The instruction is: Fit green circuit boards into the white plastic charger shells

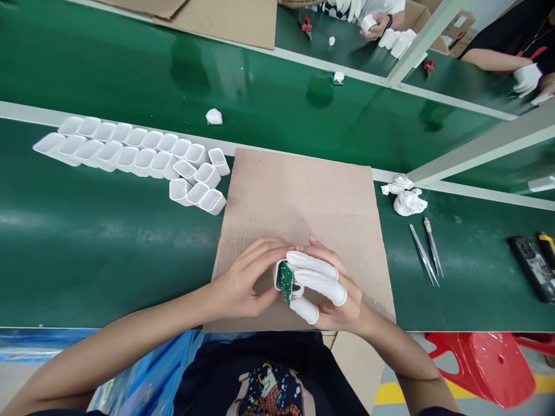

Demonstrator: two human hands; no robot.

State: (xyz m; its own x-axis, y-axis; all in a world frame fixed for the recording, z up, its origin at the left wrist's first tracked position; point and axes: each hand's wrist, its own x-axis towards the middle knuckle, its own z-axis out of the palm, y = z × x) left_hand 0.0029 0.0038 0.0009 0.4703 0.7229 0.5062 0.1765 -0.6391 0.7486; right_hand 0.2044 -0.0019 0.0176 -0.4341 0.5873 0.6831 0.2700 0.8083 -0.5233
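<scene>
While the left hand [243, 283] curls its grip around a white case [276, 277], the right hand [342, 306], with 3 white finger covers [321, 286] showing, clasps a green circuit board [285, 281] at the case's mouth; those covers hide part of it, so its depth inside cannot be told. Both hands are above a cardboard sheet [303, 199] on the green surface [108, 260]. To the left, white containers [130, 159] crowd close to the sheet's edge, most in 2 long rows beside a pale rail [26, 112]. To the right lie 2 pairs of tweezers [424, 255], crumpled white tissue [410, 203] and a dark device [533, 268]. Beyond a slanting post [481, 147] shows a co-worker's gloved hand [526, 80].
</scene>
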